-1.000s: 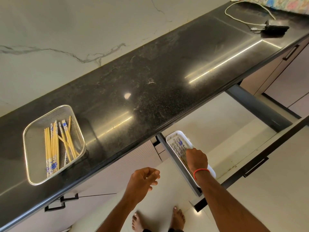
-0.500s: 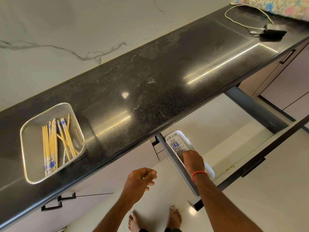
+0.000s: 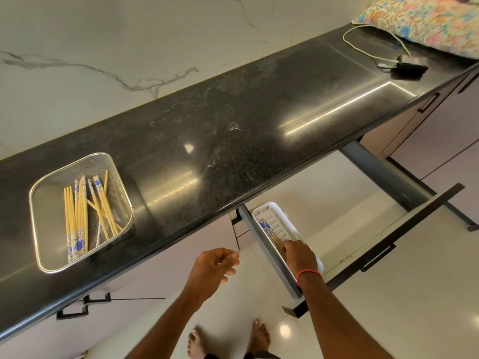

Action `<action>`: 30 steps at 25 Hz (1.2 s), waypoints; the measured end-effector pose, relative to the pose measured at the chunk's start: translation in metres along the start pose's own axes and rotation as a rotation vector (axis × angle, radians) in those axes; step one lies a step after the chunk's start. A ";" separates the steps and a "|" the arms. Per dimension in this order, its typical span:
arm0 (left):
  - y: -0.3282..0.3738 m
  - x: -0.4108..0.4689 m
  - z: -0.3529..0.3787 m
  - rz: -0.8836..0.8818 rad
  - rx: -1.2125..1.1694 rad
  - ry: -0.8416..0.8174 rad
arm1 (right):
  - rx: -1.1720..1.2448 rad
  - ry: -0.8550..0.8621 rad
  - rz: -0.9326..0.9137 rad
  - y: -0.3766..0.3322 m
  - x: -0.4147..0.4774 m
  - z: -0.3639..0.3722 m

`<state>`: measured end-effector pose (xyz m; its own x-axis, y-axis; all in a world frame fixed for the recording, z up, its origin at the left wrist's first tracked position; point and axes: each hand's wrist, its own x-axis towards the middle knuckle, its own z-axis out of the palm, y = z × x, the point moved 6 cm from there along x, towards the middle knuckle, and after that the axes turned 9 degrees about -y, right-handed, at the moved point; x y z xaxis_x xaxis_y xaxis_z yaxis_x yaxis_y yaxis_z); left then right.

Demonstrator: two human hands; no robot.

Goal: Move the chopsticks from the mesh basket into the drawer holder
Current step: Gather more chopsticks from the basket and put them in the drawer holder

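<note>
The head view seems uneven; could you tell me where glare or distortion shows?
In the head view, bright streaks and a small spot glare on the black countertop; the wide lens bows its edge; the chopsticks in the mesh basket look sharp.

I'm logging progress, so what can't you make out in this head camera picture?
Head view:
- Right hand: fingers hidden under its own back, so grip unclear.
- Chopsticks in the holder: partly covered by that hand; count unclear.
- Basket chopsticks: overlapping, too small to count.
- Drawer: back hidden under the counter.
</note>
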<state>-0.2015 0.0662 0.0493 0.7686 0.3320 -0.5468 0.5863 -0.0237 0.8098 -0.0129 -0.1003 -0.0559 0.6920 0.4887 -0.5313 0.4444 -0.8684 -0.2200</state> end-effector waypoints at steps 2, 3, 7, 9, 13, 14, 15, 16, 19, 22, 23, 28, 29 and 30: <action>0.003 -0.001 -0.003 0.008 0.008 0.004 | 0.002 -0.006 0.001 0.004 -0.007 0.002; 0.004 -0.002 -0.004 0.012 0.010 0.005 | -0.007 -0.018 0.003 0.006 -0.010 0.003; 0.007 -0.008 -0.006 0.031 0.027 0.000 | -0.041 -0.043 -0.027 0.005 -0.023 -0.003; 0.010 -0.011 -0.007 0.042 0.032 -0.004 | 0.064 0.041 -0.022 0.005 -0.031 -0.021; 0.027 -0.015 -0.014 0.088 0.027 0.006 | 0.433 0.155 -0.012 0.008 -0.038 -0.066; 0.031 -0.016 -0.015 0.104 0.026 0.009 | 0.508 0.169 -0.028 0.008 -0.039 -0.078; 0.036 -0.017 -0.017 0.118 0.026 0.011 | 0.576 0.184 -0.053 0.007 -0.042 -0.090; 0.041 -0.018 -0.020 0.132 0.023 0.015 | 0.629 0.205 -0.078 0.005 -0.046 -0.103; 0.055 -0.019 -0.029 0.167 0.000 0.048 | 0.723 0.260 -0.150 -0.006 -0.057 -0.130; 0.063 -0.023 -0.041 0.202 -0.030 0.099 | 0.762 0.262 -0.230 -0.027 -0.067 -0.146; 0.064 -0.025 -0.045 0.211 -0.032 0.115 | 0.770 0.259 -0.251 -0.034 -0.068 -0.148; 0.061 -0.050 -0.083 0.227 -0.098 0.249 | 0.837 0.200 -0.399 -0.100 -0.073 -0.158; 0.059 -0.055 -0.093 0.227 -0.126 0.281 | 0.830 0.171 -0.448 -0.120 -0.075 -0.159; 0.058 -0.060 -0.103 0.226 -0.154 0.311 | 0.810 0.145 -0.499 -0.138 -0.077 -0.160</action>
<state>-0.2401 0.1416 0.1514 0.7458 0.6045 -0.2801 0.3483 0.0046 0.9374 -0.0369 -0.0048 0.1464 0.6175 0.7760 -0.1287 0.2165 -0.3249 -0.9206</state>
